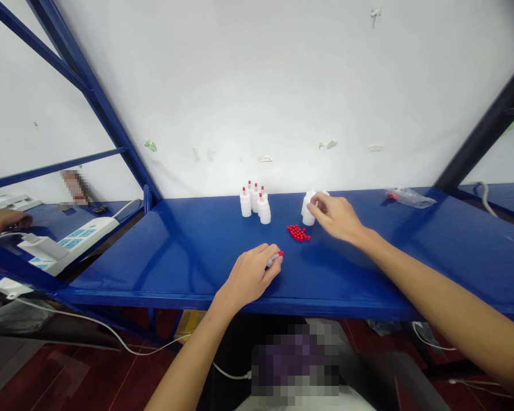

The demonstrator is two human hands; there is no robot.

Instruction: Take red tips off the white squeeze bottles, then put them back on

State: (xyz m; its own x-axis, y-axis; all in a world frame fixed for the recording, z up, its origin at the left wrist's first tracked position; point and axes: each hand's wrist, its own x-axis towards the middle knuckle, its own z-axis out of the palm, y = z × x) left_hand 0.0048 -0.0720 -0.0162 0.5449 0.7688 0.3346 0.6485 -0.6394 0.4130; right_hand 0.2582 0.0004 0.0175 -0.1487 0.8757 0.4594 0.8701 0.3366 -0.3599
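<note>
My left hand (253, 273) is closed around a white squeeze bottle (273, 260), most of it hidden by the fingers. Its red tip points up and right. Farther back, the thumb and fingertips of my right hand (334, 216) are closed at the upper part of a white bottle in a small group of bottles (309, 216) with no red tips in sight. Small red caps (298, 233) lie in a loose patch between my hands. Left of them stand several upright white bottles with red caps (264, 211).
A clear plastic bag (409, 197) with something red in it lies at the back right of the blue table (175, 245). Blue frame posts rise at both sides. On the left are a power strip (75, 237) and another person's hand (8, 221).
</note>
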